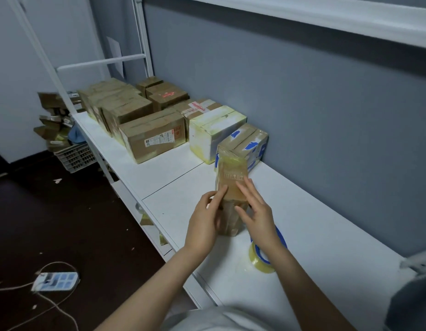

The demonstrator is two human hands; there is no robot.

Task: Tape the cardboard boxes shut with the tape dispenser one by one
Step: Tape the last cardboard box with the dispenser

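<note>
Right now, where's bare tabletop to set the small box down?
Bare white tabletop lies between the labelled brown box and the left hand, and again along the grey wall right of the tape roll. Crowded: the far end, packed with cardboard boxes up to the blue-taped box, and beside the right hand.

Grey-blue wall, white table, dark floor, white frame
</note>
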